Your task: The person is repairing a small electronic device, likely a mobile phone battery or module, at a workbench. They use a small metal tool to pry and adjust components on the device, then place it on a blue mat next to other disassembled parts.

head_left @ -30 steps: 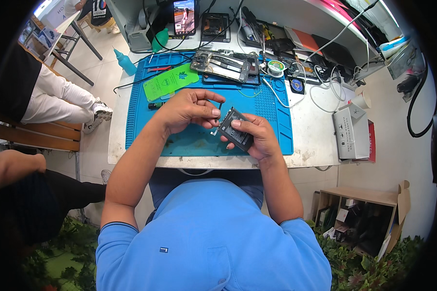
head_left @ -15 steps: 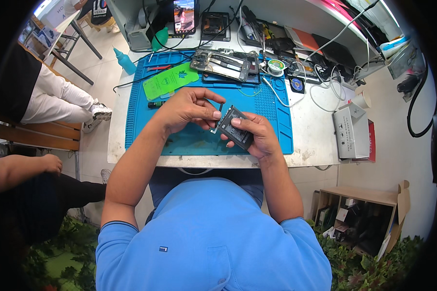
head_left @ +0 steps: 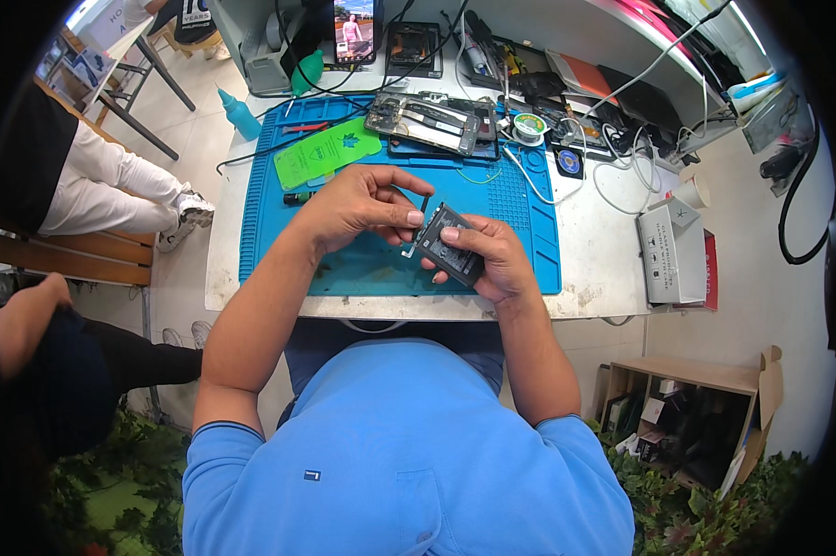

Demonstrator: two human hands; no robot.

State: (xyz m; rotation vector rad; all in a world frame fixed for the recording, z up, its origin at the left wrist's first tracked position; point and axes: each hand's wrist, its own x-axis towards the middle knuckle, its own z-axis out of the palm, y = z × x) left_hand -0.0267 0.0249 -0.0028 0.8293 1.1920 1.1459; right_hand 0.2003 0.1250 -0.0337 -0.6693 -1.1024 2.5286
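Observation:
Over the blue silicone mat, my right hand grips a black phone battery, thumb on its labelled face. My left hand pinches a thin dark strip at the battery's upper end, where a small light connector piece sticks out; exactly where the strip meets it is too small to tell. Behind my hands lie a green card and an opened phone on other phone parts.
A lit phone stands at the back among cables, tools and a solder spool. A blue bottle is left, a white box right. A standing person's white-trousered legs and another person's arm are at left.
My hands and the battery have barely moved. The other person's arm at the lower left has shifted, and the picture on the lit phone differs.

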